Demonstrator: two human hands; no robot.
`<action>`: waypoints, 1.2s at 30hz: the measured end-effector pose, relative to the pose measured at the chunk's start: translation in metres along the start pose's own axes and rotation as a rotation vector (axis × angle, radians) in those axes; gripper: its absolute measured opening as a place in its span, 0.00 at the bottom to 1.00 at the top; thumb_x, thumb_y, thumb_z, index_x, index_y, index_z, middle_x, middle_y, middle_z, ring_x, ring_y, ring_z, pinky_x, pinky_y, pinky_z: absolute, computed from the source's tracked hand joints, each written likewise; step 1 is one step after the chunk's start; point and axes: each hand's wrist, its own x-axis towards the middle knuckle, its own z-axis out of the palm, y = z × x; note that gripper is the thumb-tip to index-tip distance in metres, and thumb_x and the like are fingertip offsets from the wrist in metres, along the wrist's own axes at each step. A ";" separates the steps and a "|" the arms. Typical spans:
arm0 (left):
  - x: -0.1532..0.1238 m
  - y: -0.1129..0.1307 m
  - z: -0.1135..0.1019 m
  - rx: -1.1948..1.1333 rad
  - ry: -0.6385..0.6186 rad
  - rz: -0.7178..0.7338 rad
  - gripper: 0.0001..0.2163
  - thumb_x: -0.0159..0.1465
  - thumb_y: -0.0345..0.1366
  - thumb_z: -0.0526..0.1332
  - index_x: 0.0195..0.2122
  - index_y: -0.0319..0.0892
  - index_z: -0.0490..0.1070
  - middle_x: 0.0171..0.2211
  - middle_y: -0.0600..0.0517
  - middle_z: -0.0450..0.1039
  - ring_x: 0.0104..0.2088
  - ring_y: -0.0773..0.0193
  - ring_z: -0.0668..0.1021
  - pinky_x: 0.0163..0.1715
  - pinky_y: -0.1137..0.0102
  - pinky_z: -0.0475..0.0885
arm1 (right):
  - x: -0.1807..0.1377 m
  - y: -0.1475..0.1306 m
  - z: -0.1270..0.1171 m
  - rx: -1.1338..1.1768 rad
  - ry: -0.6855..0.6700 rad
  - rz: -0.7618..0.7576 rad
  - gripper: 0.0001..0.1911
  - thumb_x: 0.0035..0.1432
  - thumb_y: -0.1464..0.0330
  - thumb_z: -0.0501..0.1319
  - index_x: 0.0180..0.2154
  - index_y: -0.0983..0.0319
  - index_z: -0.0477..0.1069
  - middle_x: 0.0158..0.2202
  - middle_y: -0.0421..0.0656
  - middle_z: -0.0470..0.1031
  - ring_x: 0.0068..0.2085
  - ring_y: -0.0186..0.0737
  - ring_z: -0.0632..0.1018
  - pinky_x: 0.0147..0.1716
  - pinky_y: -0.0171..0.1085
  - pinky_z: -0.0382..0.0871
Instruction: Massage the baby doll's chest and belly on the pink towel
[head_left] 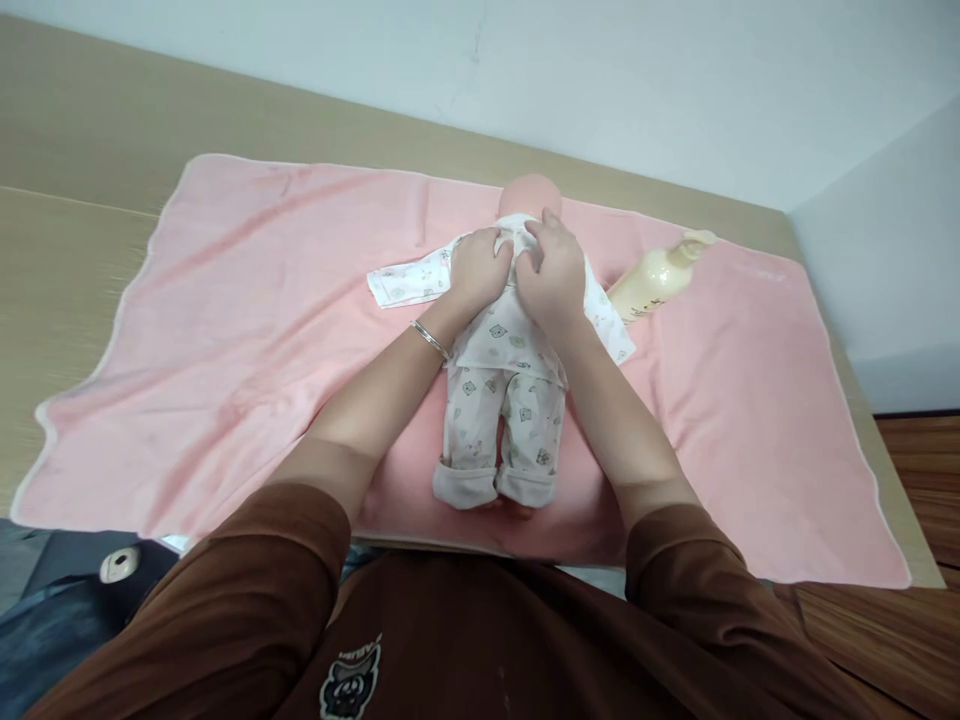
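Note:
A baby doll [531, 193] lies stretched out, its head toward the wall and its feet toward me. It wears a white printed shirt [499, 335] with long sleeves spread to the sides, and matching trousers [532, 415] with turned-up cuffs. My left hand [480, 268] rests on the shirt's upper left, fingers laid over the cloth. Beside it, my right hand [553, 270] lies on the upper right, thumb and fingers apart, fingertips close to the doll's neck. Both hands look open, touching the shirt without gripping it. The doll's face is not visible.
A pink blanket [247, 280] with a pale edge covers much of the wooden table [75, 110]. A cream pump bottle [651, 282] lies tilted to the right of the doll. A white wall [637, 90] stands behind the table. Dark cloth [60, 620] shows at the lower left.

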 end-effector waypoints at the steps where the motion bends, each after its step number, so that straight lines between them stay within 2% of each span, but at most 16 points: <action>1: 0.000 0.001 -0.001 0.005 -0.009 -0.002 0.22 0.76 0.38 0.52 0.63 0.40 0.80 0.65 0.39 0.81 0.66 0.46 0.81 0.74 0.53 0.71 | -0.001 -0.004 0.001 -0.019 -0.035 0.010 0.32 0.71 0.72 0.47 0.71 0.63 0.70 0.80 0.51 0.64 0.81 0.55 0.63 0.81 0.64 0.57; 3: -0.001 0.003 -0.005 0.028 -0.032 0.003 0.22 0.76 0.37 0.52 0.63 0.39 0.79 0.66 0.38 0.81 0.67 0.46 0.81 0.74 0.54 0.71 | -0.004 -0.012 -0.002 -0.069 -0.124 0.023 0.32 0.72 0.73 0.47 0.72 0.66 0.69 0.80 0.54 0.63 0.81 0.58 0.63 0.81 0.65 0.55; 5: 0.000 0.002 -0.009 0.061 -0.057 0.031 0.21 0.77 0.37 0.50 0.59 0.38 0.81 0.64 0.36 0.82 0.66 0.45 0.81 0.72 0.53 0.72 | -0.009 -0.020 -0.018 -0.133 -0.247 0.006 0.33 0.73 0.72 0.47 0.76 0.69 0.64 0.82 0.57 0.57 0.83 0.62 0.59 0.81 0.66 0.53; 6: 0.001 -0.001 -0.011 0.069 -0.068 0.045 0.21 0.77 0.38 0.49 0.56 0.38 0.82 0.62 0.36 0.83 0.64 0.44 0.82 0.71 0.53 0.73 | -0.013 -0.022 -0.031 -0.160 -0.323 -0.016 0.34 0.74 0.71 0.48 0.78 0.70 0.60 0.83 0.58 0.53 0.83 0.65 0.56 0.81 0.68 0.53; 8: 0.005 -0.007 -0.014 0.061 -0.074 0.049 0.21 0.78 0.38 0.48 0.51 0.41 0.83 0.58 0.38 0.85 0.61 0.45 0.84 0.67 0.53 0.76 | -0.021 -0.023 -0.064 -0.172 -0.543 -0.098 0.38 0.75 0.66 0.54 0.81 0.64 0.54 0.85 0.54 0.47 0.84 0.70 0.53 0.80 0.73 0.51; 10: 0.009 -0.014 -0.016 0.028 -0.048 0.011 0.20 0.77 0.38 0.49 0.50 0.43 0.82 0.56 0.41 0.86 0.60 0.47 0.84 0.66 0.54 0.77 | -0.030 -0.016 -0.101 -0.066 -0.692 -0.143 0.40 0.74 0.63 0.57 0.82 0.58 0.52 0.85 0.49 0.49 0.84 0.63 0.57 0.81 0.66 0.58; 12: 0.012 -0.016 -0.019 -0.016 -0.001 -0.030 0.18 0.75 0.35 0.51 0.52 0.44 0.82 0.59 0.42 0.85 0.62 0.49 0.83 0.67 0.55 0.77 | -0.037 -0.004 -0.135 0.051 -0.579 -0.141 0.39 0.74 0.63 0.58 0.81 0.54 0.54 0.83 0.44 0.57 0.81 0.58 0.64 0.80 0.61 0.63; 14: 0.011 -0.011 -0.024 -0.063 0.036 -0.025 0.18 0.74 0.33 0.52 0.55 0.44 0.81 0.62 0.43 0.84 0.65 0.49 0.82 0.70 0.56 0.75 | -0.043 0.015 -0.160 0.137 -0.324 -0.151 0.38 0.72 0.63 0.59 0.79 0.58 0.59 0.82 0.46 0.60 0.81 0.56 0.65 0.82 0.59 0.61; 17: 0.000 0.011 -0.037 -0.142 0.040 0.061 0.18 0.76 0.37 0.52 0.55 0.45 0.81 0.63 0.42 0.83 0.67 0.48 0.81 0.72 0.56 0.74 | -0.049 0.051 -0.181 0.257 0.031 -0.087 0.37 0.70 0.66 0.58 0.78 0.56 0.62 0.80 0.44 0.64 0.79 0.51 0.69 0.80 0.58 0.65; 19: -0.012 0.030 -0.046 -0.201 0.022 0.111 0.20 0.79 0.43 0.50 0.55 0.45 0.81 0.63 0.43 0.83 0.67 0.49 0.81 0.72 0.55 0.74 | -0.054 0.078 -0.189 0.298 0.147 0.021 0.36 0.70 0.68 0.58 0.76 0.50 0.64 0.79 0.42 0.66 0.78 0.50 0.71 0.77 0.59 0.69; 23: -0.032 0.070 -0.049 -0.377 -0.111 0.099 0.26 0.80 0.52 0.46 0.55 0.45 0.81 0.61 0.44 0.85 0.63 0.54 0.84 0.67 0.59 0.80 | -0.064 0.123 -0.198 0.321 0.248 0.209 0.33 0.72 0.65 0.60 0.75 0.50 0.66 0.78 0.46 0.68 0.77 0.53 0.72 0.76 0.59 0.70; 27: -0.030 0.111 -0.031 -0.569 -0.346 0.065 0.35 0.80 0.59 0.38 0.64 0.44 0.78 0.62 0.40 0.84 0.61 0.53 0.86 0.61 0.61 0.84 | -0.062 0.145 -0.194 0.330 0.393 0.200 0.29 0.76 0.60 0.55 0.74 0.47 0.66 0.78 0.47 0.67 0.78 0.51 0.70 0.75 0.57 0.71; 29: -0.020 0.128 -0.018 -0.587 -0.422 0.087 0.39 0.81 0.56 0.31 0.69 0.41 0.74 0.62 0.38 0.83 0.64 0.53 0.85 0.60 0.60 0.85 | -0.051 0.146 -0.186 0.322 0.414 0.204 0.28 0.77 0.62 0.53 0.74 0.50 0.66 0.78 0.48 0.67 0.79 0.51 0.69 0.76 0.57 0.70; 31: -0.005 0.140 -0.005 -0.552 -0.430 0.128 0.40 0.80 0.49 0.25 0.71 0.40 0.72 0.61 0.38 0.83 0.66 0.53 0.84 0.59 0.58 0.85 | -0.034 0.143 -0.174 0.314 0.408 0.189 0.28 0.77 0.63 0.53 0.74 0.52 0.66 0.79 0.49 0.65 0.80 0.52 0.67 0.78 0.56 0.67; 33: 0.007 0.148 0.005 -0.503 -0.388 0.163 0.40 0.81 0.45 0.25 0.69 0.39 0.74 0.58 0.39 0.84 0.67 0.52 0.83 0.58 0.54 0.85 | -0.016 0.135 -0.158 0.303 0.407 0.166 0.27 0.78 0.62 0.53 0.74 0.52 0.66 0.81 0.49 0.61 0.82 0.52 0.62 0.80 0.58 0.62; 36: 0.013 0.155 0.008 -0.502 -0.368 0.162 0.40 0.81 0.47 0.27 0.63 0.39 0.78 0.52 0.39 0.86 0.70 0.47 0.80 0.60 0.50 0.85 | 0.009 0.116 -0.131 0.263 0.359 0.181 0.27 0.79 0.60 0.55 0.74 0.58 0.66 0.83 0.50 0.55 0.85 0.58 0.53 0.82 0.65 0.54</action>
